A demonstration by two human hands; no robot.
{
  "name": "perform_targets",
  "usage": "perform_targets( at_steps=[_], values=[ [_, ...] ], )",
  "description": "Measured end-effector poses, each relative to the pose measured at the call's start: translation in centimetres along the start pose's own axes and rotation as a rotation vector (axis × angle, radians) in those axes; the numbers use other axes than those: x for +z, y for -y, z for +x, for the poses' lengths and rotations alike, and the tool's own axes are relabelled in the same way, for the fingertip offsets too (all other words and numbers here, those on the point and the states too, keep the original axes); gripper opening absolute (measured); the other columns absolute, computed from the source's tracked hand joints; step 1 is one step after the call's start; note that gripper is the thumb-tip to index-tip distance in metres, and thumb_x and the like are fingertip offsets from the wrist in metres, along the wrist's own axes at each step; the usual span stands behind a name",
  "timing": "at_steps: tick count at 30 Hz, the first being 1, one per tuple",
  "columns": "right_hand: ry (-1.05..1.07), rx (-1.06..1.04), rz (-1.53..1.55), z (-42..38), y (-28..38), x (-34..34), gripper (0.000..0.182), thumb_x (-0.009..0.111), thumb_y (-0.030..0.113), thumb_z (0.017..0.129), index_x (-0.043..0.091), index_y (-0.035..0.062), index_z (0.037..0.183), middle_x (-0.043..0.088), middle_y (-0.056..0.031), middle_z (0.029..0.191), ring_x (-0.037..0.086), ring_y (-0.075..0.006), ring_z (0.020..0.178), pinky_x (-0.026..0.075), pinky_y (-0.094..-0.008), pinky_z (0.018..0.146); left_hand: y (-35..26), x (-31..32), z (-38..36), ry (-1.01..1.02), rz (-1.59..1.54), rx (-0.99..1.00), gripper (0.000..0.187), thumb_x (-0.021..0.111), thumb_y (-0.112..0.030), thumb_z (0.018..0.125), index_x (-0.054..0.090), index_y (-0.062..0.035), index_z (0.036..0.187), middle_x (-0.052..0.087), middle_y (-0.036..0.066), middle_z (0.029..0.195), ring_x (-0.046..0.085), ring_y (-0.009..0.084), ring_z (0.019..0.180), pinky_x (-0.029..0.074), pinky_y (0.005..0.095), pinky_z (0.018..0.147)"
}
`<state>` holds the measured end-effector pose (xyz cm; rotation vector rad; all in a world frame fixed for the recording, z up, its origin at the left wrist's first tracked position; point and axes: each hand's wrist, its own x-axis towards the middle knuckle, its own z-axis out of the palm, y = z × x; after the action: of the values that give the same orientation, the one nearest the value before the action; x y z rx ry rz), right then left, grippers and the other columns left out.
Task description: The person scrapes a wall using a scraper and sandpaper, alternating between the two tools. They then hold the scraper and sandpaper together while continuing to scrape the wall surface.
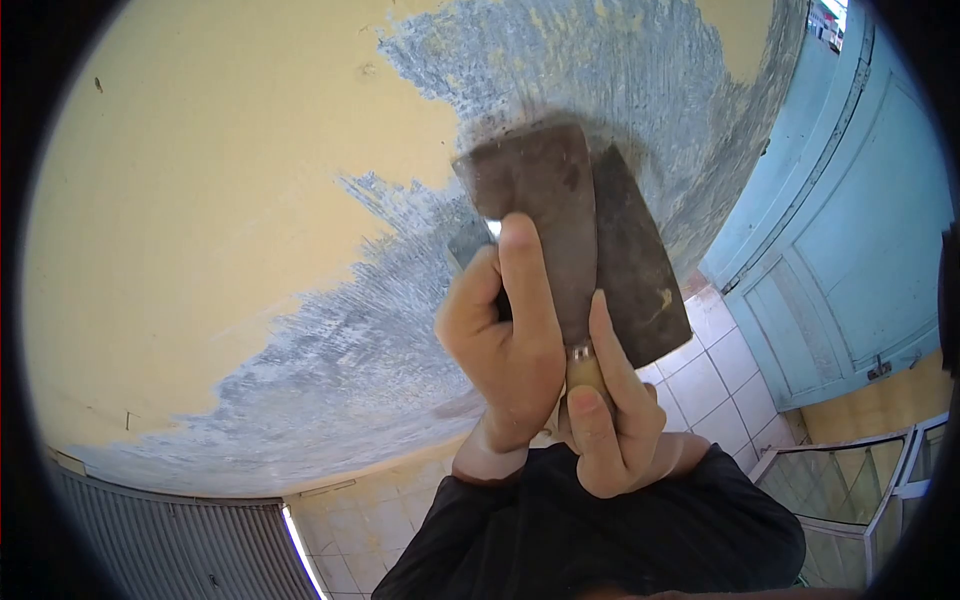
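A putty knife (pixel 540 190) with a wide, brown-stained steel blade and a wooden handle is held up before the wall, blade upward. My right hand (pixel 625 435) is closed around its handle, one finger stretched along the blade's base. My left hand (pixel 505 340) is closed at the blade's left side, its thumb lying against the blade face and its other fingers curled. Behind the knife, a second dark flat blade (pixel 640 270) sticks out to the right at an angle; its grip is hidden. A small grey corner (pixel 470 243) shows behind my left hand.
The wall (pixel 220 190) carries yellow paint, with a broad rough grey patch (pixel 330 350) where the surface is scraped. At right stands a light blue door (pixel 830 250) over white floor tiles (pixel 715 370). A glazed frame (pixel 850 480) is low right; a corrugated shutter (pixel 180 530) is low left.
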<state>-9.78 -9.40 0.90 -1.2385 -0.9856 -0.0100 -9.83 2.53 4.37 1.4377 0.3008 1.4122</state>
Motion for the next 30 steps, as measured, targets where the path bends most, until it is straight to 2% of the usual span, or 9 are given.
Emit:
perform_targets(
  at_steps=[2,5,6,8,12,21,27,29,30],
  values=[
    [0.193,0.075,0.021,0.7,0.3,-0.9,0.062,0.036,0.016,0.106,0.016,-0.0221,0.152,0.065,-0.0106,0.089,0.051,-0.0023,0.066,0.041,-0.0188,0.062,-0.3,0.5,0.5,-0.013,-0.04,0.006,0.043,0.063,-0.012,0.104,0.05,-0.0009,0.065,0.042,-0.005,0.057,0.032,0.0025,0.06,0.024,0.0264,0.05],
    [0.17,-0.063,-0.036,1.2,0.0,-0.7,0.062,0.034,0.013,0.106,0.013,-0.021,0.154,0.063,-0.0093,0.093,0.048,-0.0019,0.067,0.04,-0.0182,0.062,-0.8,0.8,0.9,-0.017,-0.037,0.068,0.043,0.063,-0.012,0.104,0.049,-0.001,0.064,0.042,-0.005,0.058,0.032,0.0024,0.06,0.024,0.0262,0.05],
    [0.171,-0.064,-0.035,1.1,0.1,-0.5,0.062,0.034,0.013,0.106,0.013,-0.021,0.154,0.063,-0.0093,0.093,0.048,-0.0019,0.067,0.04,-0.0182,0.062,-0.5,0.8,0.9,-0.024,-0.013,0.085,0.044,0.063,-0.013,0.104,0.049,-0.0011,0.064,0.041,-0.005,0.057,0.032,0.0025,0.06,0.024,0.0264,0.05],
    [0.071,0.044,0.049,0.8,0.4,-0.2,0.054,0.044,0.011,0.105,0.036,-0.02,0.148,0.07,-0.0159,0.094,0.066,-0.0134,0.078,0.051,-0.0254,0.073,0.0,0.6,0.5,-0.032,0.008,0.105,0.044,0.063,-0.013,0.104,0.049,-0.0012,0.064,0.041,-0.005,0.057,0.031,0.0026,0.06,0.024,0.0266,0.05],
    [0.055,-0.025,-0.006,-0.8,-0.7,-0.4,0.054,0.045,0.014,0.105,0.037,-0.0192,0.148,0.07,-0.0138,0.09,0.064,-0.0114,0.075,0.05,-0.0246,0.071,0.3,0.0,-1.1,-0.011,0.022,0.029,0.046,0.063,-0.014,0.104,0.048,-0.0017,0.063,0.039,-0.005,0.056,0.029,0.0035,0.059,0.022,0.028,0.049],
    [0.019,0.111,0.025,-1.8,-0.9,0.0,0.055,0.046,0.014,0.105,0.038,-0.0211,0.146,0.065,-0.0081,0.079,0.061,-0.0102,0.068,0.048,-0.0238,0.067,0.9,-0.5,-1.6,-0.01,0.066,0.041,0.046,0.063,-0.012,0.104,0.046,-0.0021,0.062,0.038,-0.003,0.056,0.028,0.0046,0.058,0.021,0.029,0.049],
    [0.048,-0.071,-0.049,0.6,-1.4,-0.1,0.055,0.047,0.013,0.104,0.037,-0.0219,0.145,0.064,-0.0071,0.075,0.059,-0.0086,0.063,0.046,-0.0236,0.059,-0.1,0.3,0.0,-0.031,-0.002,0.046,0.045,0.063,-0.011,0.104,0.047,-0.0022,0.063,0.038,-0.003,0.056,0.029,0.0033,0.058,0.021,0.0278,0.049],
    [-0.007,-0.364,-0.12,1.4,-2.4,0.1,0.054,0.046,0.012,0.103,0.038,-0.0216,0.145,0.066,-0.0092,0.076,0.061,-0.0091,0.065,0.047,-0.0239,0.059,-0.2,0.6,0.3,-0.032,-0.061,0.067,0.045,0.063,-0.012,0.104,0.047,-0.0024,0.063,0.038,-0.003,0.056,0.029,0.003,0.058,0.021,0.0276,0.049],
    [-0.008,-0.363,-0.122,1.3,-2.1,-0.1,0.054,0.046,0.012,0.103,0.038,-0.0216,0.145,0.066,-0.0092,0.076,0.061,-0.0091,0.065,0.047,-0.0239,0.059,-0.1,0.5,0.3,-0.029,-0.075,0.058,0.045,0.063,-0.012,0.104,0.047,-0.0025,0.063,0.038,-0.004,0.056,0.029,0.0027,0.058,0.022,0.0274,0.049]
  ],
)
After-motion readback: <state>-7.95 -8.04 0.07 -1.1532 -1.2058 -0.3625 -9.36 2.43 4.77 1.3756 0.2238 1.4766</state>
